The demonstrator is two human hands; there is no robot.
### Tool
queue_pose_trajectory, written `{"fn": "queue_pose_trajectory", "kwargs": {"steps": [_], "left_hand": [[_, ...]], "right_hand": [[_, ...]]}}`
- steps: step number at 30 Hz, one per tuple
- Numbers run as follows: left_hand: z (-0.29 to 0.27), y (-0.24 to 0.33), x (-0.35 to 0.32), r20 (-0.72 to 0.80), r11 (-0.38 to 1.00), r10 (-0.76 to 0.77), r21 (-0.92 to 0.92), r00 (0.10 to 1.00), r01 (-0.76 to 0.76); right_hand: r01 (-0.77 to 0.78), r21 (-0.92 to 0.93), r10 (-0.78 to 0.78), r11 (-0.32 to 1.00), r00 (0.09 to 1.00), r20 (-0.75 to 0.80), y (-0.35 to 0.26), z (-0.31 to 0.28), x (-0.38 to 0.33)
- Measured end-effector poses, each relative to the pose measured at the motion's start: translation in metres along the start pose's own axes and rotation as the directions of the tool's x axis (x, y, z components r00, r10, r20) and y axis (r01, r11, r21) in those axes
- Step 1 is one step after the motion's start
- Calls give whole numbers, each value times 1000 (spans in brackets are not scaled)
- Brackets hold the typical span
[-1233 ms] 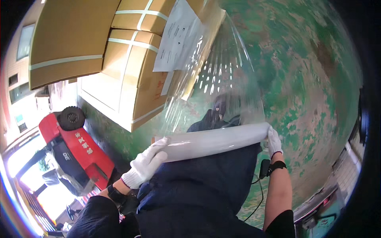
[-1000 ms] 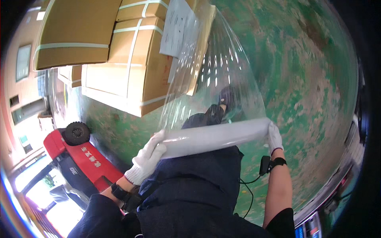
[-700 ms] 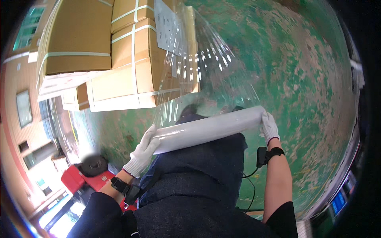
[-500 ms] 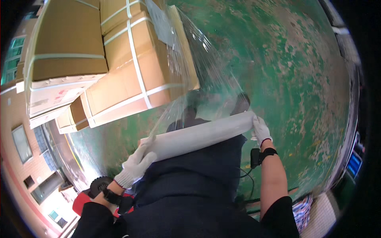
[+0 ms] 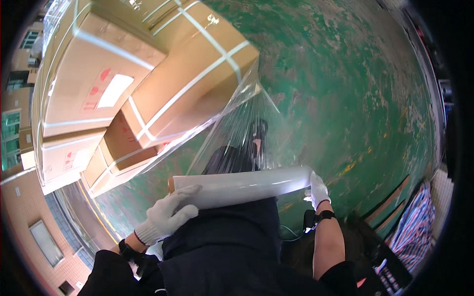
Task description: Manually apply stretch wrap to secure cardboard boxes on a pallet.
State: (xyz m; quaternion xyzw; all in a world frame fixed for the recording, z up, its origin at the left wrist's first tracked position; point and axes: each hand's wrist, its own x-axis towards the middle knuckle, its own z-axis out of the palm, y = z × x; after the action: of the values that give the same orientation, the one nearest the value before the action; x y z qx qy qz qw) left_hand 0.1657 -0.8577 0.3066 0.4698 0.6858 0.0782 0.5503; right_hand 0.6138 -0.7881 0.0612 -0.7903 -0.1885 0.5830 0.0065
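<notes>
Film (image 5: 232, 129) of clear, glossy plastic is stretched between brown cardboard cartons (image 5: 187, 59) bound with white straps (image 5: 226, 56) and a long, white, cylindrical roll (image 5: 242, 187), held crosswise before the body (image 5: 222, 246). The roll's left end is grasped by the white-gloved left hand (image 5: 170, 215), fingers laid along it; the right end is cupped by the white-gloved right hand (image 5: 318, 191). By this two-ended hold, the roll is presumably kept steady and the film evenly taut.
</notes>
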Motion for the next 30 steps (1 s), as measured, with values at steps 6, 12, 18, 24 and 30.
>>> {"fn": "queue_pose_trajectory", "kwargs": {"steps": [6, 12, 18, 24, 30], "left_hand": [[-12, -80, -79, 85, 989, 113, 87, 990, -120], [-46, -218, -125, 71, 971, 218, 84, 973, -224], [-91, -322, -190, 144, 956, 260, 100, 955, -276], [-124, -402, -251, 224, 980, 171, 64, 960, -190], [-118, -478, -300, 266, 944, 259, 134, 928, -302]], "right_hand": [[81, 136, -70, 987, 994, -86, 135, 67, -89], [79, 287, -29, 955, 984, -176, 231, 169, -176], [44, 297, 23, 954, 976, -219, 327, 297, -245], [29, 416, 71, 909, 972, -223, 414, 400, -306], [7, 456, 124, 890, 958, -257, 491, 470, -319]]}}
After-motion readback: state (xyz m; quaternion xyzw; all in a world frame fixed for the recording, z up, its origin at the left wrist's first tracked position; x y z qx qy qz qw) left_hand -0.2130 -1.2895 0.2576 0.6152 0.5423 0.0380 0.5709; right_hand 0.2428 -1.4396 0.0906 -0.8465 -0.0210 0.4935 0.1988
